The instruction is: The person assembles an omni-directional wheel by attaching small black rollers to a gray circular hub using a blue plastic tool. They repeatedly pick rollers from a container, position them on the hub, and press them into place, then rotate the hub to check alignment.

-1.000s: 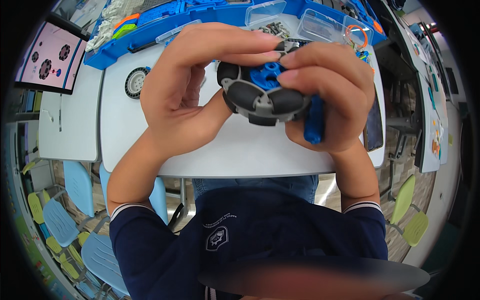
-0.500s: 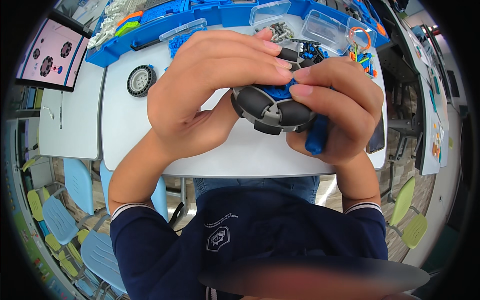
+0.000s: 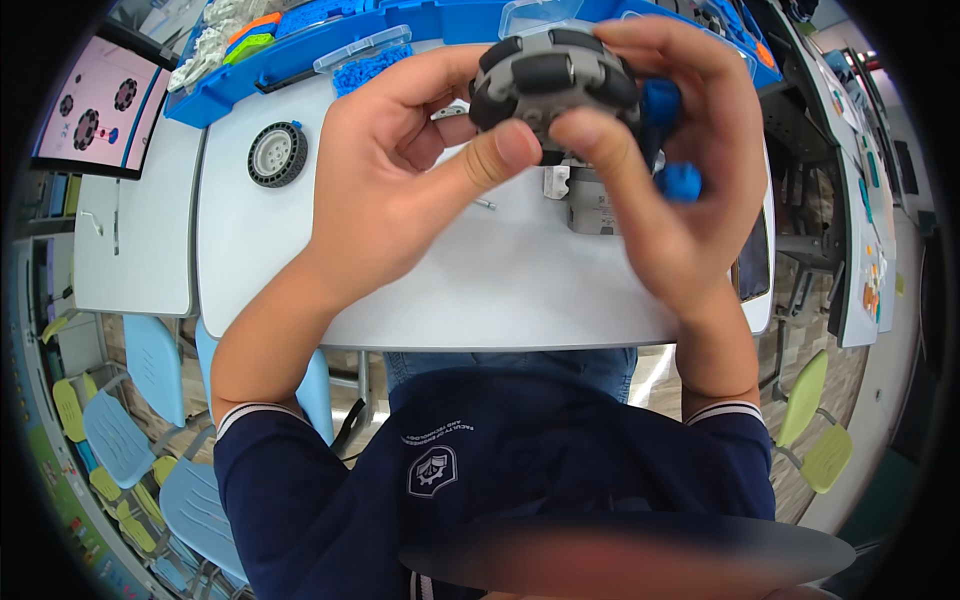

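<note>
Above the table I hold an omni wheel point(image 3: 553, 80) with a grey frame and black rollers, raised and tilted. My left hand point(image 3: 385, 190) is closed on its left side, thumb pressed at the lower edge. Wrapped round the other side is my right hand point(image 3: 665, 225), its thumb also on the lower edge and its fingers over the top. A blue part point(image 3: 680, 182) with rounded ends sticks out between the wheel and my right palm; whether it is attached to the wheel is hidden. Below the wheel, a grey block-shaped unit point(image 3: 592, 212) lies on the table, partly covered by my right hand.
A grey wheel with a black tyre point(image 3: 277, 155) lies at the left of the white table point(image 3: 270, 240). Along the back runs a blue bin point(image 3: 215, 100), with a clear box of blue pieces point(image 3: 372, 72) before it. A screen point(image 3: 100, 105) stands left; a phone point(image 3: 752, 272) lies right.
The omni wheel has been raised and turned, hiding its blue centre and showing its rollered rim. My thumbs have come to its near lower edge. The grey unit on the table has come into sight.
</note>
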`<move>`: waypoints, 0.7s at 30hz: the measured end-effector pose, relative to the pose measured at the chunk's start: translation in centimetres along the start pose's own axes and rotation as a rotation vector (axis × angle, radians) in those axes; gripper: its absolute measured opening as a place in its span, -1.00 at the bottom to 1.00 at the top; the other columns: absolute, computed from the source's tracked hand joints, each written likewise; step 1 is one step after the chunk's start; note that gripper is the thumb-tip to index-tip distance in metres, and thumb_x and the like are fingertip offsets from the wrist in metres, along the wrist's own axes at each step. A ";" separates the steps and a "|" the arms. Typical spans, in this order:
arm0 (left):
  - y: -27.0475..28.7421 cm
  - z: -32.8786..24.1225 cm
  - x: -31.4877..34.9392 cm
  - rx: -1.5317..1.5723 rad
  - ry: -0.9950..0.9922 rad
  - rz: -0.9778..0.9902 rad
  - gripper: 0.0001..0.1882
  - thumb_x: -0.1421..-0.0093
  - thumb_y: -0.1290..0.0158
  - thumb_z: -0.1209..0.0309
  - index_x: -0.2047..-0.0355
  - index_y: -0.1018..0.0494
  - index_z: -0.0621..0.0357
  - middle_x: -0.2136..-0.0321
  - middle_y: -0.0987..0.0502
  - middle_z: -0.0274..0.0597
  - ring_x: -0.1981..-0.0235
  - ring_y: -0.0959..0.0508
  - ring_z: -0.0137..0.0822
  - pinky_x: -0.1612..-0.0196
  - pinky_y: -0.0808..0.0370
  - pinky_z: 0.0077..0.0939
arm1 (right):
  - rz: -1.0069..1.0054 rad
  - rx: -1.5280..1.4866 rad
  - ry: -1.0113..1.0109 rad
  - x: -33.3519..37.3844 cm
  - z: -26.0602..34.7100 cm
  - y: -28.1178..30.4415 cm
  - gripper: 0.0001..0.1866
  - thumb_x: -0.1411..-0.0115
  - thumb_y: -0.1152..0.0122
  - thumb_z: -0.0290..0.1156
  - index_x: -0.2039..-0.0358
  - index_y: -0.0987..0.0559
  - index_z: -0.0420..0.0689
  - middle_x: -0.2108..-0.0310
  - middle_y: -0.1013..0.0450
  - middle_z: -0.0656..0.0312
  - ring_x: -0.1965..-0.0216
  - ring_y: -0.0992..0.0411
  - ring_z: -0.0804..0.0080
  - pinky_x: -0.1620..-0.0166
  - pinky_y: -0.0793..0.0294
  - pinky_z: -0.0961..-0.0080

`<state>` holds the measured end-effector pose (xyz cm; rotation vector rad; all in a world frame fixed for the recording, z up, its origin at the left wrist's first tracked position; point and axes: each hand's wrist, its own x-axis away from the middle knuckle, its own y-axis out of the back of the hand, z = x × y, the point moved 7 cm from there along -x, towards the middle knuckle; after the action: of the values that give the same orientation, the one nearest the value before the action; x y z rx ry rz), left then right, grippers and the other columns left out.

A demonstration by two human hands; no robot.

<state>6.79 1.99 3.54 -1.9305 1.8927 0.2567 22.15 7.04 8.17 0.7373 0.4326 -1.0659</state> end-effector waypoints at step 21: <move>1.0 4.0 -0.1 0.597 0.352 -0.112 -0.59 -0.46 0.00 0.39 -0.20 -0.35 0.43 0.06 -0.58 -0.09 -0.04 -0.59 -0.30 -0.23 -0.51 -0.49 | 0.134 0.351 -0.088 -0.8 -5.0 -1.7 -0.66 -0.09 -0.31 -0.58 0.08 -0.66 -0.22 0.17 -0.65 0.04 0.16 -0.62 0.18 0.09 -0.56 0.29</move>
<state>6.45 3.76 -0.15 -1.7179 1.7751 -0.6513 20.37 10.69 4.70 1.0108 0.1180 -1.0548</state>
